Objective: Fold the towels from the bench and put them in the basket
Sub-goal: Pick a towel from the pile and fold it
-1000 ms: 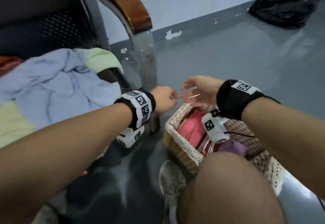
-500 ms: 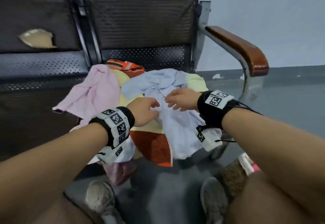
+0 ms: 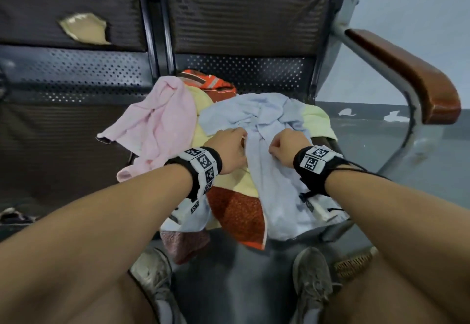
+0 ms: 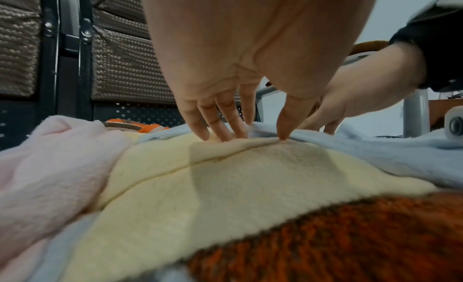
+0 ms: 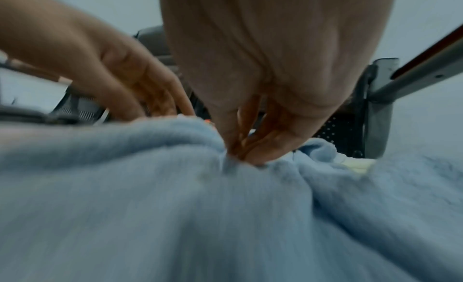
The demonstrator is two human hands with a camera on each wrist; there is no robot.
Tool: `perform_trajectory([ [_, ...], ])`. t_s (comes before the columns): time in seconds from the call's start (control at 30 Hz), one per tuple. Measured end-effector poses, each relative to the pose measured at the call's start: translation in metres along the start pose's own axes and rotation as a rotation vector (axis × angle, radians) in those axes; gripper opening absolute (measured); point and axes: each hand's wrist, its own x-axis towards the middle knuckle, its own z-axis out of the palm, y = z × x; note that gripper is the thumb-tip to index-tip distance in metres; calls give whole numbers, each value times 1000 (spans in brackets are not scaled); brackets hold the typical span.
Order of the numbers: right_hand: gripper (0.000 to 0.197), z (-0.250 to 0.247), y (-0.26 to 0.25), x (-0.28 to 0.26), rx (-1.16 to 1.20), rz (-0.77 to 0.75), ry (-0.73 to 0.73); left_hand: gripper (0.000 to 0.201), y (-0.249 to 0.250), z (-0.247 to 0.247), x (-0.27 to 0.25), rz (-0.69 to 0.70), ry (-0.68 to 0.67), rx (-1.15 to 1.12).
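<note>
A crumpled light blue towel [image 3: 269,125] lies on top of the pile on the bench seat [image 3: 76,82]. Beside and beneath it are a pink towel [image 3: 162,125], a yellow towel [image 3: 236,183] and an orange-red towel [image 3: 239,214]. My left hand [image 3: 229,148] pinches the blue towel's left edge between thumb and fingers [image 4: 260,132]. Just to its right, my right hand [image 3: 284,145] pinches a fold of the same towel [image 5: 240,155]. Only a corner of the wicker basket [image 3: 353,262] shows on the floor at the lower right, behind my right leg.
The bench's brown wooden armrest [image 3: 407,74] on a metal frame stands to the right of the pile. A torn backrest pad [image 3: 84,28] is at the upper left. My shoes [image 3: 152,273] [image 3: 312,278] rest on the grey floor below the seat edge.
A second ago both hands hovered over the basket. The view swung left to the bench, the hands reached the blue towel, and now both pinch it.
</note>
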Motion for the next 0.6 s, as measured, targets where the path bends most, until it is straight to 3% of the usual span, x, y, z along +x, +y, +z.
perform_trajectory([
  [0.07,24,-3,1,2,141,-15,27,60,5,2,5,13,38,-15],
  [0.13,25,-2,0,0,261,-48,20,43,8,5,13,42,69,44],
  [0.2,24,3,-2,-4,287,-96,-41,21,12,7,19,66,115,95],
  [0.3,35,9,-7,-12,220,-126,-84,15,19,5,22,104,246,-31],
  [0.37,37,8,-6,-12,127,-139,-9,19,27,1,24,161,350,-135],
  [0.43,22,-3,-4,-10,119,-112,103,25,35,-4,22,203,377,-198],
  [0.5,18,-18,1,-12,298,-89,190,34,36,-10,17,194,344,-251],
  [0.6,24,-37,-1,-22,694,-234,259,46,26,-21,9,202,272,-122],
])
